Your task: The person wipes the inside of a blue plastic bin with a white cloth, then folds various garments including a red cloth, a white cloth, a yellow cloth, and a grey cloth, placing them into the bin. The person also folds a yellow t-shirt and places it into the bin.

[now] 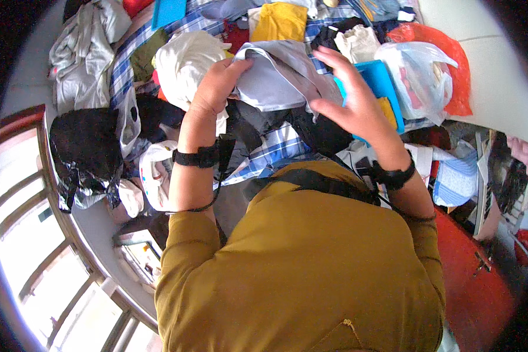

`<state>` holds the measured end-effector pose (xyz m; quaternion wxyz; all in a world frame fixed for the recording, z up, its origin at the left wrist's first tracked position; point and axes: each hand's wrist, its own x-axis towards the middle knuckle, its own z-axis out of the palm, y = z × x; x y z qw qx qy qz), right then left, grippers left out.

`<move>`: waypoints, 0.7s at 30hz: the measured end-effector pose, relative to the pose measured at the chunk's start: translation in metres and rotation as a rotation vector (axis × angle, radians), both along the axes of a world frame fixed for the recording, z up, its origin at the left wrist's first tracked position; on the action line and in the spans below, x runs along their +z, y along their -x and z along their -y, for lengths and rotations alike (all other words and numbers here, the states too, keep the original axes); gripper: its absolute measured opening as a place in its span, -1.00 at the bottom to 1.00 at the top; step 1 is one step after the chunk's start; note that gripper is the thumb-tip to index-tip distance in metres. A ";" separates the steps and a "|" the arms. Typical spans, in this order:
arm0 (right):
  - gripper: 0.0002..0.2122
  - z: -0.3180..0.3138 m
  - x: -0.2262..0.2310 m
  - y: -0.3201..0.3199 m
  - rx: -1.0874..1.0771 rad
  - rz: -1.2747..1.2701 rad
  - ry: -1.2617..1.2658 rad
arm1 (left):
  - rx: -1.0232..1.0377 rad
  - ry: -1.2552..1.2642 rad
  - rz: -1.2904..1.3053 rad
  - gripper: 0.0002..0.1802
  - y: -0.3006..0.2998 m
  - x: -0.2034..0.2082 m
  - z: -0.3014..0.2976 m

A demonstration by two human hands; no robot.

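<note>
A light grey piece of clothing [278,76], partly folded, lies spread between my hands above the pile. My left hand [217,85] grips its left edge, with the thumb over the fabric and the other fingertips hidden. At its right side my right hand [355,102] is open, thumb and fingers spread apart around the edge. Whether the right thumb touches the cloth, I cannot tell. A bundled white cloth [185,64] sits just beside my left hand. Right of my right hand is a blue plastic tray [381,76], partly covered by my fingers and a bag.
Several clothes lie heaped on a blue checked sheet [284,144], including a folded yellow garment [280,22]. A clear plastic bag [413,76] overlaps a red bag [459,64] at right. A black bag [85,146] stands at left, below a silvery grey garment [88,53].
</note>
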<state>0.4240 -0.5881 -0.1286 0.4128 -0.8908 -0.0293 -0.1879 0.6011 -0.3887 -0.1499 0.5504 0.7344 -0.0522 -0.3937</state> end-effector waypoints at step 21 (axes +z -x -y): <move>-0.73 0.022 -0.050 0.009 -0.464 -0.098 -0.480 | 0.134 0.527 -0.421 -0.51 0.075 -0.019 0.059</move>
